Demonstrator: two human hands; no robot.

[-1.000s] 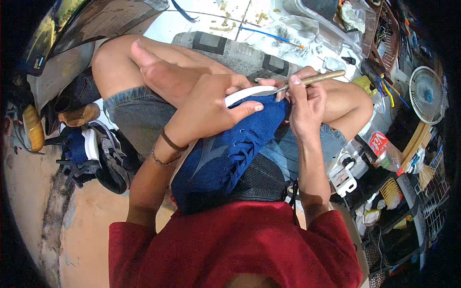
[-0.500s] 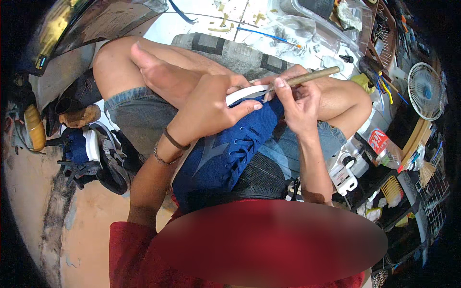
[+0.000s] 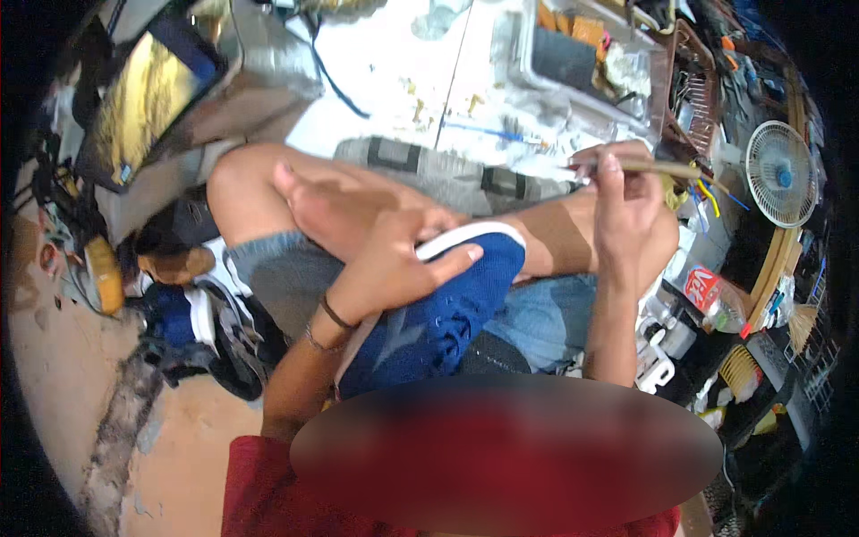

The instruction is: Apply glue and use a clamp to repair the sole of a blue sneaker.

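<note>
A navy-blue lace-up sneaker [image 3: 488, 282] with a white sole edge [image 3: 470, 231] lies across my lap, its toe pointing away from me. My left hand [image 3: 385, 268] grips it at the side, thumb pressed on the blue upper and fingers over by the sole edge. Off to the right and apart from the shoe, my right hand [image 3: 626, 201] is closed round a slim wooden-handled tool [image 3: 676, 168]. The handle sticks out to the right. Motion blurs the tool's working end, so its kind cannot be made out.
Beyond my crossed legs, a clear plastic bin [image 3: 586, 85] stands on white tiles with yellowish scraps. A brown basket [image 3: 693, 98], a white fan [image 3: 781, 174] and a plastic bottle [image 3: 714, 295] are on the right. More shoes [image 3: 201, 327] lie at left.
My right hand has drawn the wooden-handled tool away from the sneaker's toe, to the right and farther out. My left hand keeps its grip on the shoe. The whole view has shifted slightly.
</note>
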